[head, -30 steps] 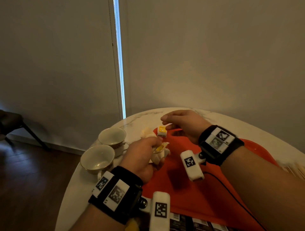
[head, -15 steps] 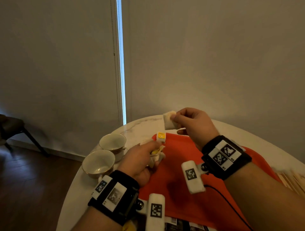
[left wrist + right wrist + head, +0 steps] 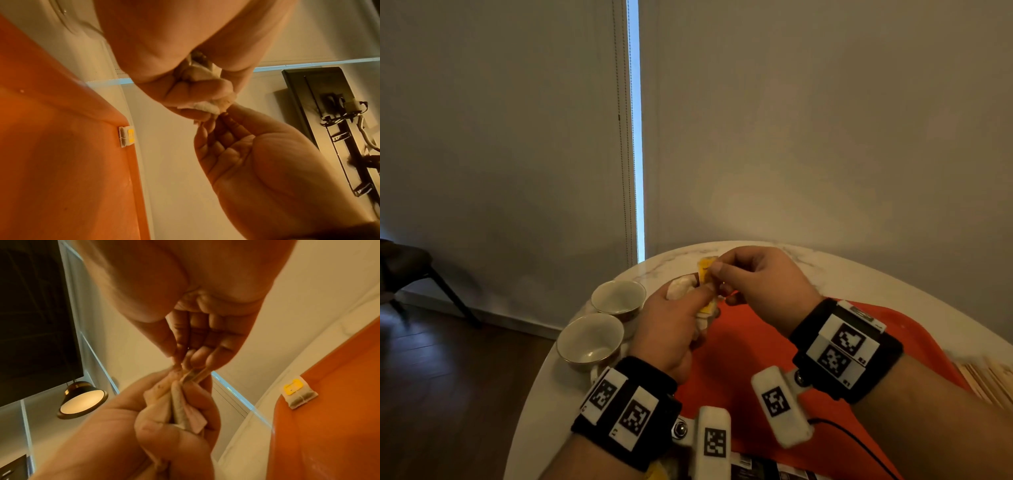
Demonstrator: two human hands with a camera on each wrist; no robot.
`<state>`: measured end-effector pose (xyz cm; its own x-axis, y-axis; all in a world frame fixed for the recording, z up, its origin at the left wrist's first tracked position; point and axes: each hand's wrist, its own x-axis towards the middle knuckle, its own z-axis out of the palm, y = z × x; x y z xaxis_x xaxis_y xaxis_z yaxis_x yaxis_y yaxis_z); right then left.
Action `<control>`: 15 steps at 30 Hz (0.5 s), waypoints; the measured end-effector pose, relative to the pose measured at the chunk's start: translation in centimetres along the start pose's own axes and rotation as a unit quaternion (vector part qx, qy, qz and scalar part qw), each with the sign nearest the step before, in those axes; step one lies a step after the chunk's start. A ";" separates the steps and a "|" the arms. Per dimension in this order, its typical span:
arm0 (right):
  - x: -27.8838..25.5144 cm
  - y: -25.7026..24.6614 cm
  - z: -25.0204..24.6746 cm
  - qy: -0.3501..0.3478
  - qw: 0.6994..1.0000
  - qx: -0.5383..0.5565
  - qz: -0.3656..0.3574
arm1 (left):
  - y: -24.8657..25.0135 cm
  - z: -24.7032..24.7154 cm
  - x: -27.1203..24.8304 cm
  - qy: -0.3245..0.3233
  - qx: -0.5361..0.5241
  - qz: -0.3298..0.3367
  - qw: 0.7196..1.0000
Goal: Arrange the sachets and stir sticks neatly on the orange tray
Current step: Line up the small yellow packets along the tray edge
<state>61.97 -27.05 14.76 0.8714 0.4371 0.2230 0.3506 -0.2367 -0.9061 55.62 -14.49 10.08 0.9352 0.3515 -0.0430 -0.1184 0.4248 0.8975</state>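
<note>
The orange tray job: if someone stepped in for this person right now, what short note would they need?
Left hand: grips a bunch of small white paper sachets above the tray's far left corner.
Right hand: pinches one yellow-labelled sachet at the top of that bunch.
Done: one white sachet with a yellow tag lies at the far corner of the flat orange plastic tray.
Left: lay out the held sachets; the thin wooden stir sticks lie on the white marble table, right of the tray.
</note>
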 end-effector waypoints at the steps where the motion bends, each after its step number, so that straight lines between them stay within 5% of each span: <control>1: 0.1 0.0 0.0 0.014 1.000 -0.002 -0.010 | 0.0 -0.1 0.3 0.012 0.002 -0.002 1.000; 10: 0.5 -1.0 -1.7 0.025 1.000 -0.006 0.007 | 0.1 -0.5 0.4 0.006 -0.004 -0.029 1.000; 15: 0.7 -2.0 -2.1 0.000 0.993 -0.115 -0.015 | 0.5 -0.5 0.4 0.021 -0.037 -0.036 0.998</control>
<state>62.65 -28.12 17.47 0.8590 0.4472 0.2493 0.4463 -0.4155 -0.7926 55.72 -13.71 10.23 0.9274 0.3522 -0.1260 -0.0777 0.5109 0.8561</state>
